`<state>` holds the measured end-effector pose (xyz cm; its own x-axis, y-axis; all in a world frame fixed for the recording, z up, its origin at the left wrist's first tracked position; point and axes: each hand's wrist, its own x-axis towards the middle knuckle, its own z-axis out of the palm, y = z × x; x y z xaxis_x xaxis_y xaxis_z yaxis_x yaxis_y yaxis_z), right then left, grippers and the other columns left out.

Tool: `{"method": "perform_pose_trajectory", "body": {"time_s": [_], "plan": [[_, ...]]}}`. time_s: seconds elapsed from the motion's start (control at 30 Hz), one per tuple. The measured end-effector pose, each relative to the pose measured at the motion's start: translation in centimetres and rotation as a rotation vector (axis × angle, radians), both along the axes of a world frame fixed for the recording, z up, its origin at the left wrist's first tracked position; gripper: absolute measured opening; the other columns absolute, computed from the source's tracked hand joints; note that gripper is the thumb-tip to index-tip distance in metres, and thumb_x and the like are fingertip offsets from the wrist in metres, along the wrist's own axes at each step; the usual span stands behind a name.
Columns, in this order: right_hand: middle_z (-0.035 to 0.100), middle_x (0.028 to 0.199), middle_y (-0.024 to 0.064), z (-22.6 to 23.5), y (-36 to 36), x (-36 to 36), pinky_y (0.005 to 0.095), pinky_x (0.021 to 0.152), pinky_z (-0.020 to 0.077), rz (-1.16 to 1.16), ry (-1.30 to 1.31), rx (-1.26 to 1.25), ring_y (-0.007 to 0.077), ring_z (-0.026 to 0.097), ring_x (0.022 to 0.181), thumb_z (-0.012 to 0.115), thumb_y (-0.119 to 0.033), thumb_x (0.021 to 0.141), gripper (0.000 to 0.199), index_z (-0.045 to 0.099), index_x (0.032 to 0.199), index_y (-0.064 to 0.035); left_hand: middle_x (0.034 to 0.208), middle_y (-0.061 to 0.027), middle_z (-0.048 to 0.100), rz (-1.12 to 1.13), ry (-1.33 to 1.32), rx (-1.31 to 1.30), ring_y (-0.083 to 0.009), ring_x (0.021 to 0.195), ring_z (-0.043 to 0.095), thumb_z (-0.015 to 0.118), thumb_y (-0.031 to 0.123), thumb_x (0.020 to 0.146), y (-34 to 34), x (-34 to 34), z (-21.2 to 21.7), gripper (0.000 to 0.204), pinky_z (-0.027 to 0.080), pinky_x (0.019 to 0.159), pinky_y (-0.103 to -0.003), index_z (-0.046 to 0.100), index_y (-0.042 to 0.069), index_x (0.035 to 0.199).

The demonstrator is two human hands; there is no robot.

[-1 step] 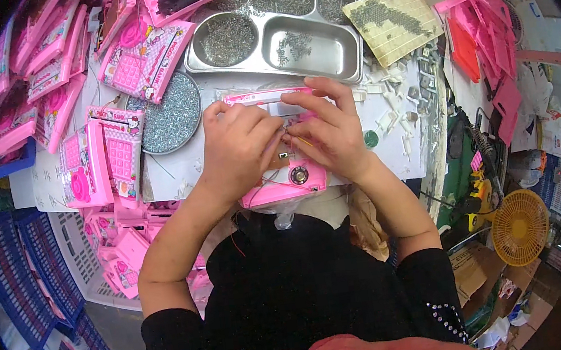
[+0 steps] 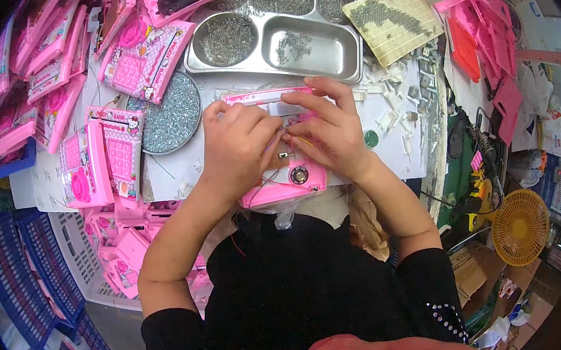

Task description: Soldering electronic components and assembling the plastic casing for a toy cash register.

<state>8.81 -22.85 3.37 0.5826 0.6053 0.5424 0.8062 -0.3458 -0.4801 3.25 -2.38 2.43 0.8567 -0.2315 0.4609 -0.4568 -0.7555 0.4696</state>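
Note:
In front of me lies an opened pink plastic housing (image 2: 265,195) with electronic parts inside. A small round speaker (image 2: 299,175) sits in its near right part, with a brown circuit board (image 2: 279,162) beside it. Thin wires (image 2: 271,177) curl across the near part. My left hand (image 2: 236,145) is over the housing's left side, thumb and fingers pinched together. From the right, my right hand (image 2: 332,131) meets it, its thumb and index finger closed near thin coloured wires, other fingers raised. The fingers hide whatever is pinched between them.
A metal tray (image 2: 311,47) of small screws stands beyond the hands, with a yellowish board (image 2: 393,22) of screws at its right. Left are a round dish (image 2: 171,122) of silvery pieces and pink toy casings (image 2: 86,166). White plastic parts (image 2: 391,117) lie scattered right.

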Motion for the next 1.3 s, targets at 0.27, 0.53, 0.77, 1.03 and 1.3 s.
{"method": "perform_pose_trajectory", "body": {"time_s": [0.27,0.53,0.77,1.03,1.3], "plan": [[0.070,0.125,0.0077,0.3,-0.3,0.3,0.0462,0.100,0.0493,0.002,-0.015,-0.010,0.0376,0.055,0.124,0.085,-0.010,0.067,0.023,0.068,0.082,-0.0096,0.085,-0.0002,0.067,0.066,-0.019,-0.033,-0.0202,0.082,0.063,0.079,0.017,0.081,0.5,-0.2,0.4,0.013,0.039,0.090,-0.040,0.071,0.014,0.090],[0.069,0.125,0.0066,0.6,0.3,0.2,0.0460,0.100,0.0497,0.053,0.015,-0.008,0.0384,0.054,0.124,0.084,-0.012,0.069,0.023,0.071,0.087,-0.0094,0.085,-0.0020,0.069,-0.005,0.088,-0.225,-0.0215,0.082,0.066,0.077,0.014,0.082,0.3,-0.3,-0.4,0.010,0.041,0.086,-0.039,0.072,0.010,0.090],[0.069,0.124,0.0051,0.5,-0.2,0.2,0.0457,0.098,0.0497,0.067,0.001,-0.037,0.0376,0.054,0.124,0.084,-0.014,0.070,0.022,0.073,0.088,-0.0106,0.087,-0.0001,0.068,-0.031,0.038,-0.107,-0.0187,0.085,0.065,0.077,0.014,0.081,-0.2,-0.4,-0.3,0.012,0.039,0.089,-0.042,0.074,0.012,0.092],[0.065,0.089,-0.0008,1.3,0.5,0.5,0.0396,0.081,0.0443,-0.031,-0.023,-0.173,0.0247,0.058,0.089,0.081,-0.018,0.073,0.027,0.074,0.099,-0.0151,0.089,-0.0006,0.067,-0.041,-0.073,-0.054,-0.0197,0.086,0.065,0.078,0.014,0.079,1.1,-0.8,-0.8,0.015,0.041,0.085,-0.040,0.073,0.011,0.093],[0.060,0.080,-0.0010,1.2,2.9,0.9,0.0386,0.080,0.0424,0.096,-0.066,-0.245,0.0218,0.057,0.082,0.080,-0.012,0.071,0.028,0.074,0.098,-0.0142,0.088,-0.0043,0.066,0.043,-0.038,-0.096,-0.0253,0.083,0.062,0.078,0.009,0.077,2.1,-1.4,-0.4,0.015,0.043,0.082,-0.040,0.071,0.008,0.090]]}}
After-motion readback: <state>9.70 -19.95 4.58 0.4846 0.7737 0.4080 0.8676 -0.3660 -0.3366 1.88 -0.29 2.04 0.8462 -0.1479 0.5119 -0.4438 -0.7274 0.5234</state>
